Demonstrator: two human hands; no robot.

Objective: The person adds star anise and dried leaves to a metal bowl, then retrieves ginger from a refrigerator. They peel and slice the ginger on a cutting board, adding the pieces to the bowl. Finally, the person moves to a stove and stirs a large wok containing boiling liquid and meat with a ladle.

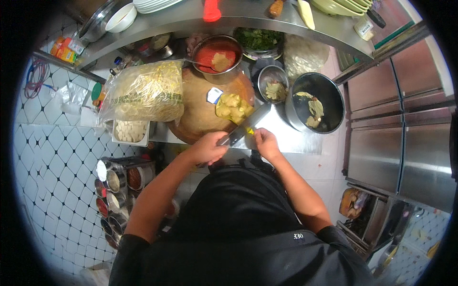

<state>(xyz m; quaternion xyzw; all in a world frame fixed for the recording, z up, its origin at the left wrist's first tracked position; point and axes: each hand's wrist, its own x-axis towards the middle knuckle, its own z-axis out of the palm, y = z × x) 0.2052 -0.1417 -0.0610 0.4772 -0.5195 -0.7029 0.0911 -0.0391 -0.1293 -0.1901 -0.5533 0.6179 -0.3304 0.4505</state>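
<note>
My left hand [211,148] grips the handle of a cleaver [252,121], its broad blade slanting up to the right. My right hand [266,143] pinches the gathered yellow end of a net bag of ginger [234,108], beside the blade. The ginger lies at the right part of a round wooden chopping board [200,121], with a white and blue tag [214,95] next to it. Whether the blade touches the net cannot be told. A metal pot of red sauce [218,53] with a brown heap and a spoon stands at the board's far edge.
A plastic bag of bean sprouts [146,93] lies left, above a tray of white cubes [131,132]. On the right stand a small bowl [273,84] and a large pot [315,103], both holding dried leaves. Greens [258,39] sit behind; a steel shelf [236,22] crosses above.
</note>
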